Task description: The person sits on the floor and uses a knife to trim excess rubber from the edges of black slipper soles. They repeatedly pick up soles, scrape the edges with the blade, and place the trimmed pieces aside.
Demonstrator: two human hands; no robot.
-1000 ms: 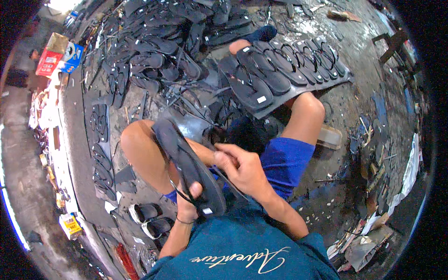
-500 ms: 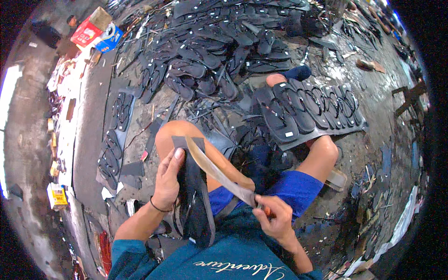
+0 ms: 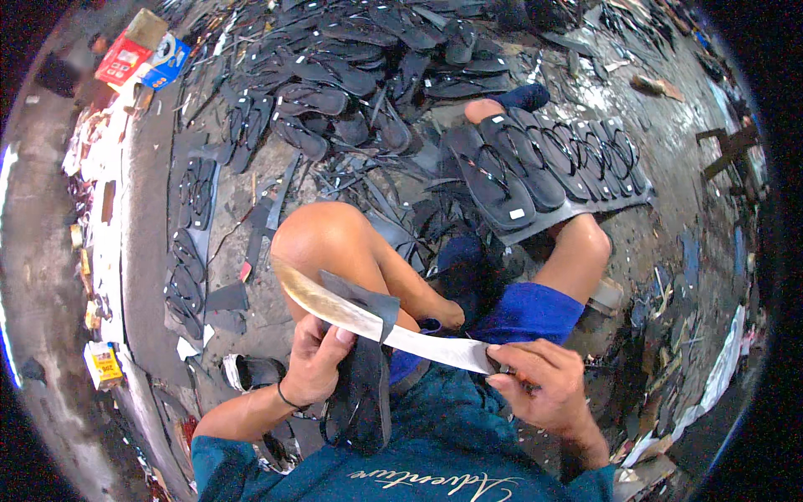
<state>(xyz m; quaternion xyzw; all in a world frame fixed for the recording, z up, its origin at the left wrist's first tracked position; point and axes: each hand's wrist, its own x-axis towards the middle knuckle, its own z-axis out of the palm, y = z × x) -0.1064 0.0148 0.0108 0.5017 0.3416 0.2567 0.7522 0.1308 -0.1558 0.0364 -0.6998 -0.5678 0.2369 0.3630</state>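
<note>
My left hand (image 3: 314, 366) grips a black flip-flop (image 3: 364, 393) in front of my body, thumb on its upper end. A long, curved knife (image 3: 427, 343) is in my right hand (image 3: 548, 389), the fingers wrapped round its handle end. Its blade crosses the end of the flip-flop just above my left thumb, the tip pointing up and left over my bent knee. A dark flap of sheet rubber (image 3: 368, 298) sticks out on the far side of the blade, partly cut away from the flip-flop.
Several black flip-flops (image 3: 502, 180) lie in a row on a dark sheet at the right, beside my foot. A big heap of flip-flops (image 3: 335, 79) covers the far floor. Rubber scraps (image 3: 226, 297), a yellow box (image 3: 104, 365) and a red-and-blue carton (image 3: 138, 54) are at the left.
The knife has swung flatter and moved left and nearer, now crossing the flip-flop's end. The rubber flap has tipped to the right. My right hand has shifted right.
</note>
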